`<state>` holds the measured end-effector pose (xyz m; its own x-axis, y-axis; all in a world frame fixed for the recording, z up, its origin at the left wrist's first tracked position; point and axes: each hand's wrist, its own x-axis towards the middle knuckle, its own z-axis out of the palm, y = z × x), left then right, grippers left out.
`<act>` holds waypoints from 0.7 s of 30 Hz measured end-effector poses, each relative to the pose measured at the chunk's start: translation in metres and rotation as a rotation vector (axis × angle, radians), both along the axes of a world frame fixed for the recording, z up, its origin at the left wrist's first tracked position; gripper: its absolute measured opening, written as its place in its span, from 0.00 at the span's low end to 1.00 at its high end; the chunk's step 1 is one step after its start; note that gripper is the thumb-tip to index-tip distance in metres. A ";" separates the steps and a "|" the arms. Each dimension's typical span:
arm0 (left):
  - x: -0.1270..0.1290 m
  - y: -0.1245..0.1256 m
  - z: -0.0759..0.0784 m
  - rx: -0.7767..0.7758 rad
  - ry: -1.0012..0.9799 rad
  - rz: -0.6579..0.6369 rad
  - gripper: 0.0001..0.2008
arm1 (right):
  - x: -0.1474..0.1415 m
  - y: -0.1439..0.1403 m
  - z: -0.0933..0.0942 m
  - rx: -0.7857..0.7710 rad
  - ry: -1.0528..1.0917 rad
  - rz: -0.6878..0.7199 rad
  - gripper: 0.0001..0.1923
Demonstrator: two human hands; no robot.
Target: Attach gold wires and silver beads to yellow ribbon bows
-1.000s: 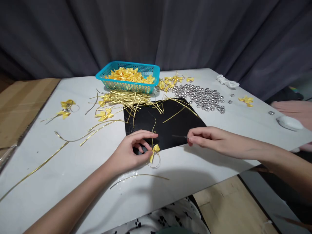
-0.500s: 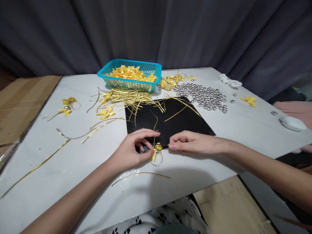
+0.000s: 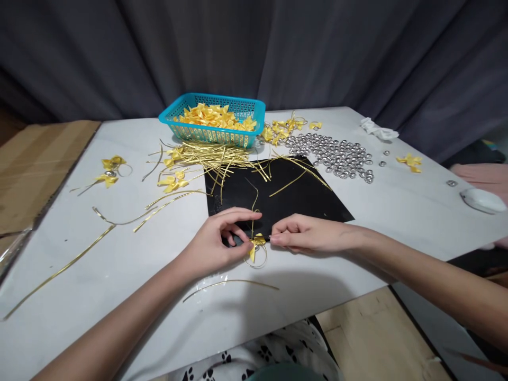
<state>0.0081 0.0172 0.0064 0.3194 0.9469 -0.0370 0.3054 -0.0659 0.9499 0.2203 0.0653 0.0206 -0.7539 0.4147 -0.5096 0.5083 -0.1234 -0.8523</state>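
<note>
My left hand (image 3: 222, 238) pinches the left side of a small yellow ribbon bow (image 3: 257, 243) at the near edge of a black mat (image 3: 278, 196). A thin gold cord loop (image 3: 260, 259) hangs below the bow, and a gold strand (image 3: 254, 203) runs up from it across the mat. Just right of the bow, my right hand (image 3: 296, 233) has thumb and forefinger closed on a thin cord end that leads to the bow. The knot itself is partly hidden by my left fingers.
A turquoise basket (image 3: 212, 127) holds yellow bows. Gold cords (image 3: 214, 154) lie before it. Silver beads (image 3: 337, 153) spread to the right, near finished-looking bow pieces (image 3: 280, 129). A white computer mouse (image 3: 482, 201) sits at the right edge; cardboard (image 3: 43, 169) lies left.
My right hand has moved slightly left, closer to the bow. My left hand keeps its pinch on the bow. The view has shifted a little.
</note>
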 end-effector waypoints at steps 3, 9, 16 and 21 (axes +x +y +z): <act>0.000 0.001 -0.001 -0.004 0.001 -0.003 0.22 | -0.001 0.000 0.000 0.016 -0.005 0.003 0.19; 0.001 0.000 -0.001 0.002 0.009 -0.008 0.22 | -0.002 0.001 -0.002 0.021 -0.009 0.006 0.19; 0.000 0.000 0.000 0.008 0.025 -0.010 0.22 | -0.003 0.001 -0.001 0.021 0.001 0.008 0.19; 0.000 0.000 0.001 0.007 0.036 -0.011 0.21 | -0.004 0.000 0.000 0.025 -0.013 0.006 0.19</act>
